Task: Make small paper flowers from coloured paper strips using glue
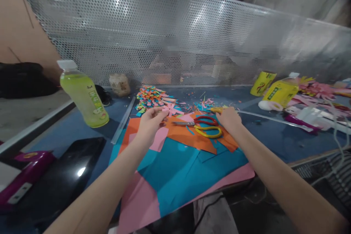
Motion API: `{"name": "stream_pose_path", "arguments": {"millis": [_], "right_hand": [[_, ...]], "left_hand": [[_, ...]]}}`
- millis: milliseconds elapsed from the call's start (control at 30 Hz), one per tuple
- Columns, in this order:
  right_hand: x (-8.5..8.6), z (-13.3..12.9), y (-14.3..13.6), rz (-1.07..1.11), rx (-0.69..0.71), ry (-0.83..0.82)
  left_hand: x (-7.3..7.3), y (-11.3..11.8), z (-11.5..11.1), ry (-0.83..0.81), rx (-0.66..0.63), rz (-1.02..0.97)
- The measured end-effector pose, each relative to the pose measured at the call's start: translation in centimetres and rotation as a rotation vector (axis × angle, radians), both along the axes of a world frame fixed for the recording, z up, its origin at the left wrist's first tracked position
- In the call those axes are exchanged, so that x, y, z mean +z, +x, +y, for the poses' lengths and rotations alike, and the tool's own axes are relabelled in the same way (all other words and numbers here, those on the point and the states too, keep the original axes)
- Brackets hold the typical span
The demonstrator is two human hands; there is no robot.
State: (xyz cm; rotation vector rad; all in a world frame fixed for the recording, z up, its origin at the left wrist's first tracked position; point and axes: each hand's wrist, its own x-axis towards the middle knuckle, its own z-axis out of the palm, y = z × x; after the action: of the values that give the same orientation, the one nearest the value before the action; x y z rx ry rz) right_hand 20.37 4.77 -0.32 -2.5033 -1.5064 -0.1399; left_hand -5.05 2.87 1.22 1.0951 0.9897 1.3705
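My left hand (152, 121) pinches a pink cut-paper piece (170, 109) with splayed strips, above the paper sheets. My right hand (229, 117) is closed around a small yellow tool (216, 110) whose thin tip points left towards that piece; its exact kind is unclear. Between the hands lie scissors (207, 126) with one red and one yellow handle, blades to the left. Under them are orange sheets (181, 133), on larger blue paper (175, 175) and pink paper (139, 204). Beyond my left hand is a pile of fringed multicoloured paper (152, 97).
A green drink bottle (85, 97), black tablet-like slab (74, 168) and purple glue gun (30, 175) are at left. Paper scraps (204, 105) litter the back. At right are a yellow can (262, 83), yellow bottle (282, 91) and long clear stick (274, 119). A perforated metal panel (175, 33) stands behind.
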Motion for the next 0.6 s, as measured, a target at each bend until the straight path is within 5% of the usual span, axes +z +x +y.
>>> {"name": "stream_pose_path", "arguments": {"millis": [167, 367, 600], "right_hand": [[0.9, -1.0, -0.8, -0.113, -0.011, 0.044], [1.6, -2.3, -2.8, -0.252, 0.734, -0.151], [0.7, -0.9, -3.2, -0.287, 0.866, -0.256]], "left_hand": [[0.1, 0.2, -0.2, 0.013, -0.026, 0.020], [-0.2, -0.1, 0.3, 0.074, 0.014, 0.073], [0.1, -0.7, 0.6, 0.299, -0.026, 0.295]]}}
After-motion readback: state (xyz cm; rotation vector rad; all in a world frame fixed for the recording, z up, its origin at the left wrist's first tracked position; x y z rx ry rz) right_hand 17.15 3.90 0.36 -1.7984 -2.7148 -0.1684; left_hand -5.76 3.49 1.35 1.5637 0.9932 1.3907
